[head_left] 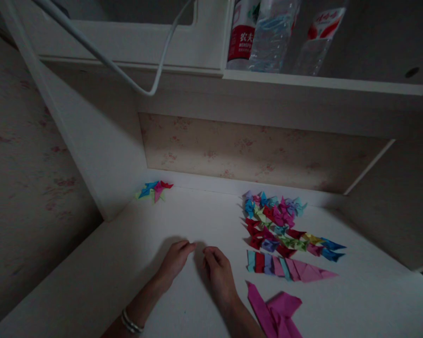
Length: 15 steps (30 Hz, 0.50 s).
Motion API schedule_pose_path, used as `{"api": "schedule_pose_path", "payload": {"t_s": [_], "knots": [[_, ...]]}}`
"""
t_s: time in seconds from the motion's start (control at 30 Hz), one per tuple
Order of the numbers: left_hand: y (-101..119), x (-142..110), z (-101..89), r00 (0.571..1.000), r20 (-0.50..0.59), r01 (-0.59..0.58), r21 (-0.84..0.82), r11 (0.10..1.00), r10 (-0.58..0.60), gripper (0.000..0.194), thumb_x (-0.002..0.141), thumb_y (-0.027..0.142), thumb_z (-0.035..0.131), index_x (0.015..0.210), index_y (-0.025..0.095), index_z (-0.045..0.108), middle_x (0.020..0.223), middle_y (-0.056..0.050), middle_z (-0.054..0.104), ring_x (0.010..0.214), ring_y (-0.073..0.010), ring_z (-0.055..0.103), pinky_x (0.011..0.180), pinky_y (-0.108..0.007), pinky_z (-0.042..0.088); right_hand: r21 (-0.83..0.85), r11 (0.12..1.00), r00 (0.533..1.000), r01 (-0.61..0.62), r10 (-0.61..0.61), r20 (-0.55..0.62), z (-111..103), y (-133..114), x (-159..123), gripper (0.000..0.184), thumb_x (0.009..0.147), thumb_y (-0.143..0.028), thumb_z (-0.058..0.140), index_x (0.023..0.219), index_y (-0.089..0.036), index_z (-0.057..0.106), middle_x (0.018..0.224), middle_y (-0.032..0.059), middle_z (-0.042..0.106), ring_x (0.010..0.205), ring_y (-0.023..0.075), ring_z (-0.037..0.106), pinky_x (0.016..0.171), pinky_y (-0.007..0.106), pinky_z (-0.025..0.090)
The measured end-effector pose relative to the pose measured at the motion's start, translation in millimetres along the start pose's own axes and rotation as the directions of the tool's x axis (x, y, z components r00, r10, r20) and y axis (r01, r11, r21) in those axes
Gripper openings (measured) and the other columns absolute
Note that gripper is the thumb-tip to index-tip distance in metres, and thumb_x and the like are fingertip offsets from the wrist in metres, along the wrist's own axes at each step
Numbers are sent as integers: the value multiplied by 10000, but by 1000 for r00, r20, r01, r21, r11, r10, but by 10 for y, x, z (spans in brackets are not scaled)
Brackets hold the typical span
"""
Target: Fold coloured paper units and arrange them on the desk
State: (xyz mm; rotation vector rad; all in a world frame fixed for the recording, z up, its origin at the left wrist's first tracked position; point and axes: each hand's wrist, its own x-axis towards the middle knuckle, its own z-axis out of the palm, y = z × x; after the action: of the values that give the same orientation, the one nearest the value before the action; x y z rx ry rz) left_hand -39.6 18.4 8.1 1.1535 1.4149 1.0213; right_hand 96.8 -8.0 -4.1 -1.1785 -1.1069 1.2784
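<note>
From where I stand, the white desk (102, 277) slants off to a left edge dropping toward the lower left corner, and its back meets the wall in mid-frame; the most room for moving lies left of the left hand (174, 263) and up ahead of both hands. The right hand (220, 274) has less, with a flat row of folded paper (280, 266) just beyond it, right of centre. That row's long axis runs nearly level, dipping slightly rightward, its pink end tapering to a point at the right. Below it, at the lower right, a magenta folded paper (282, 310) sends one long arm toward the upper left, while the bottom of the frame cuts off its lower part. Both hands are near each other, fingers bunched toward their thumbs; I cannot tell whether either pinches anything thin. In the dim light, the folds in the colourful paper cluster (284, 218) above the row are hard to separate. Both forearms run out of the frame, and the bottles (271, 40) at the upper right are cropped.
</note>
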Motion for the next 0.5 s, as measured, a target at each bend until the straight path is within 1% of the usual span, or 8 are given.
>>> {"api": "schedule_pose_path", "payload": {"t_s": [0.07, 0.1, 0.13, 0.2, 0.27, 0.33, 0.43, 0.5], "knots": [[-13, 27, -5, 1000, 8, -28, -24, 999, 29, 285, 673, 411, 571, 538, 200, 435, 469, 85, 323, 458, -85, 284, 447, -222, 197, -46, 999, 999, 28, -27, 17, 75, -54, 95, 253, 848, -392, 500, 742, -181, 593, 548, -46, 458, 481, 110, 407, 446, 222, 306], [-18, 38, -10, 999, 10, -43, -39, 998, 43, 261, 670, 395, 561, 541, 194, 456, 482, 77, 345, 470, -89, 298, 456, -223, 209, -95, 993, 997, 68, -64, 44, 128, -97, 168, 252, 852, -379, 485, 741, -183, 597, 551, -41, 474, 490, 115, 426, 454, 221, 322], [-25, 49, -15, 999, 10, -49, -57, 997, 50, 246, 668, 385, 552, 543, 190, 469, 490, 72, 358, 477, -91, 304, 461, -225, 213, -172, 977, 990, 128, -115, 84, 192, -150, 260, 256, 862, -366, 459, 754, -184, 604, 562, -34, 498, 501, 119, 449, 465, 220, 341], [-44, 70, -26, 999, 14, -33, -91, 995, 34, 239, 668, 375, 539, 535, 193, 458, 481, 76, 341, 470, -89, 286, 460, -227, 202, -347, 900, 960, 264, -210, 187, 358, -271, 497, 267, 884, -331, 400, 827, -187, 618, 602, -23, 559, 523, 122, 495, 491, 217, 377], [-65, 90, -34, 1000, 24, 0, -112, 994, 2, 229, 675, 347, 532, 532, 199, 431, 464, 89, 298, 454, -83, 255, 454, -228, 179, -470, 805, 926, 363, -256, 278, 569, -384, 788, 283, 903, -294, 358, 908, -190, 621, 656, -17, 611, 545, 116, 532, 527, 212, 406], [-80, 112, -38, 1000, 27, 4, -94, 996, -1, 199, 673, 283, 519, 527, 200, 413, 466, 92, 287, 454, -80, 255, 457, -227, 177, -506, 760, 905, 408, -263, 335, 819, -458, 1105, 275, 908, -270, 368, 918, -199, 633, 708, -15, 647, 587, 111, 567, 576, 212, 428], [-86, 146, -41, 999, 28, -47, 15, 999, 47, 182, 663, 201, 484, 500, 195, 404, 481, 76, 322, 482, -88, 318, 473, -226, 212, -559, 678, 866, 478, -258, 428, 1230, -475, 1570, 210, 880, -219, 451, 887, -199, 660, 799, 3, 684, 719, 132, 614, 681, 235, 452], [-87, 160, -45, 995, 62, -78, 72, 994, 74, 188, 675, 193, 475, 489, 185, 444, 483, 56, 385, 518, -108, 393, 498, -228, 266, -591, 605, 831, 534, -247, 498, 1498, -440, 1850, 168, 864, -200, 509, 845, -189, 676, 881, 29, 692, 843, 159, 621, 774, 266, 458]]}}
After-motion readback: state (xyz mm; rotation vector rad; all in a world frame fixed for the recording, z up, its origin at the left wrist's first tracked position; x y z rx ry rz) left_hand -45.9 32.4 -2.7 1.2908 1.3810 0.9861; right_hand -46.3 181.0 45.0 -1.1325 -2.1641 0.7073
